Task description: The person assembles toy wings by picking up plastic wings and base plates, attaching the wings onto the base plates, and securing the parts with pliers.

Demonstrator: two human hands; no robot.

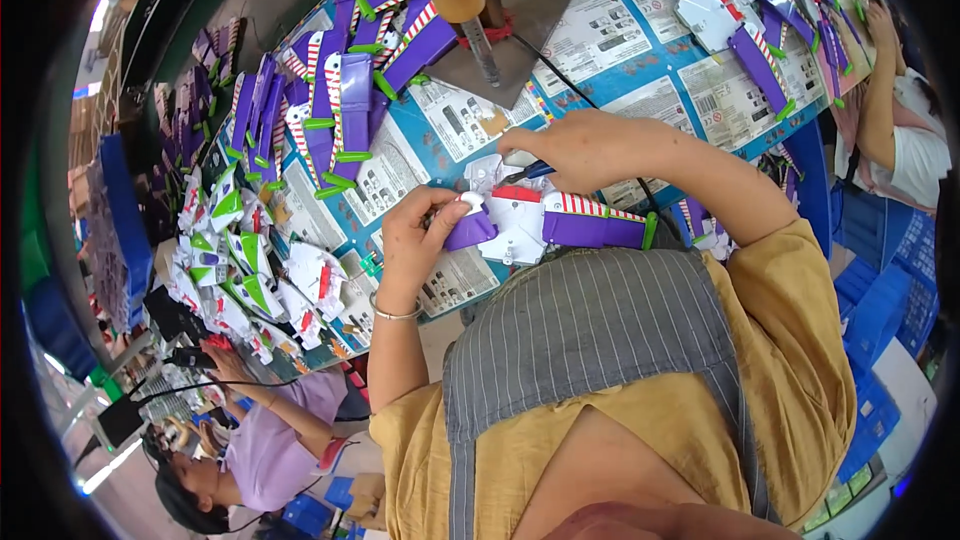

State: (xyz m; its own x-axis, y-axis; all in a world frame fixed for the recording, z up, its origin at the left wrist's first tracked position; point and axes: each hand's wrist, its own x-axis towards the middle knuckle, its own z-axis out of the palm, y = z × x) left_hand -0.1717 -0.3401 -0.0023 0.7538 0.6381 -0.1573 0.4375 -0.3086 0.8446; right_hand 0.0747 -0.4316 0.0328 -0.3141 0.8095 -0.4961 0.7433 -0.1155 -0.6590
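Note:
A white toy wing pack (515, 230) with a red strip and purple wings lies at the table's near edge, in front of my apron. My left hand (412, 232) pinches its left purple wing (470, 228) between thumb and fingers. The right wing (597, 223) has a red-and-white striped edge and a green tip. My right hand (590, 152) is closed round a slim dark-handled tool (527, 173), whose kind I cannot make out. Its tip points at the top of the white body. A crumpled-looking whitish piece (484, 172) sits just beyond the body.
Purple striped wings (335, 90) pile up at the far left, white-and-green toy bodies (235, 260) nearer left. A metal stand (500, 30) with a rod rises at the back. More winged packs (745, 50) lie far right. Co-workers sit at both sides. A black cable crosses the table.

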